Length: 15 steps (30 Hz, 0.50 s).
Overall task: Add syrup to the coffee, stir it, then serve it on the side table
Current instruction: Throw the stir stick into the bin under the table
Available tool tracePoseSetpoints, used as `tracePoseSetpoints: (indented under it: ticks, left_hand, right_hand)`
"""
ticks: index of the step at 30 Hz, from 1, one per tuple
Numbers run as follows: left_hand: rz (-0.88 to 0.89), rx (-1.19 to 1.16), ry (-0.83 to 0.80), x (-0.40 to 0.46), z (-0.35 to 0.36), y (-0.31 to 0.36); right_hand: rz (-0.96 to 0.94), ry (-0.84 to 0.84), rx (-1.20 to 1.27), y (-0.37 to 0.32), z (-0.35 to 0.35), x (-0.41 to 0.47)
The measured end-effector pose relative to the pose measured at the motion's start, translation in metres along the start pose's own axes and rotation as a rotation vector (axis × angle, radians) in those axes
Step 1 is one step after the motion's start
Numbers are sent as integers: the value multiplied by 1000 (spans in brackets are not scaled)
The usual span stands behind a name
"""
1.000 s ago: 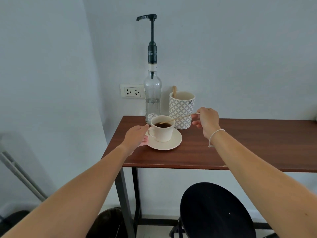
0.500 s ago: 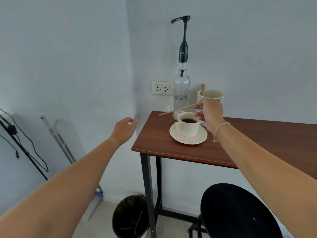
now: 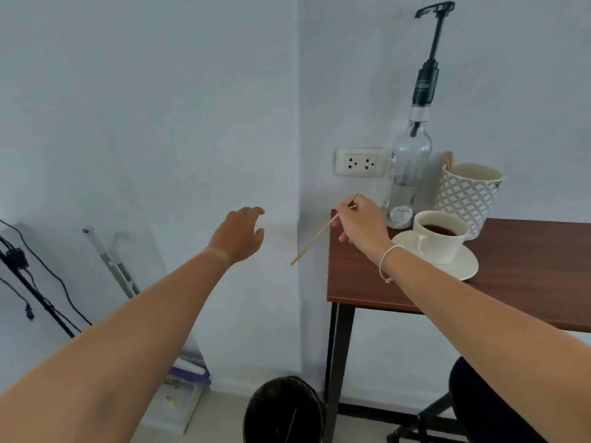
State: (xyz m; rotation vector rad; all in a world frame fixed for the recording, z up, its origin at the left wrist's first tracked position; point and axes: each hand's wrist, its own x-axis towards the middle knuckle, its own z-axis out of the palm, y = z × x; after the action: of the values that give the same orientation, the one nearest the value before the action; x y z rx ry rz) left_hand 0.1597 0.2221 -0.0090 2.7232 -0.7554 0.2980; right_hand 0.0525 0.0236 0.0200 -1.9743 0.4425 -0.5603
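Observation:
A white cup of dark coffee [image 3: 439, 235] stands on a white saucer [image 3: 462, 268] near the left end of the brown table [image 3: 527, 270]. Behind it is a clear syrup bottle [image 3: 406, 180] with a tall black pump. My right hand [image 3: 361, 222] pinches a thin wooden stir stick [image 3: 315, 241], held past the table's left edge with its tip pointing down and left. My left hand [image 3: 238, 235] hangs in the air left of the table, fingers apart, holding nothing.
A patterned white holder [image 3: 468, 196] with wooden sticks stands behind the cup. On the floor below the table's left edge sits a black waste bin [image 3: 283, 410]. A black stool [image 3: 492, 407] is at lower right. A wall socket [image 3: 359, 162] and leaning stands [image 3: 112, 266] are at left.
The stick came out of the cup and moved left past the table's edge in my right hand. My left hand let go of the saucer and moved left. The view turned left.

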Motion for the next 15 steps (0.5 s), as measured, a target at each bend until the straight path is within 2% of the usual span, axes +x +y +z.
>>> tracePoseSetpoints:
  ticks: [7,15]
  left_hand:
    - [300,334,-38,48,31,-63]
    - [557,575,-12,70,87,-82]
  right_hand:
    - [-10,23,-297,5,93,0]
    - [6,-62,-582,43,161,-6]
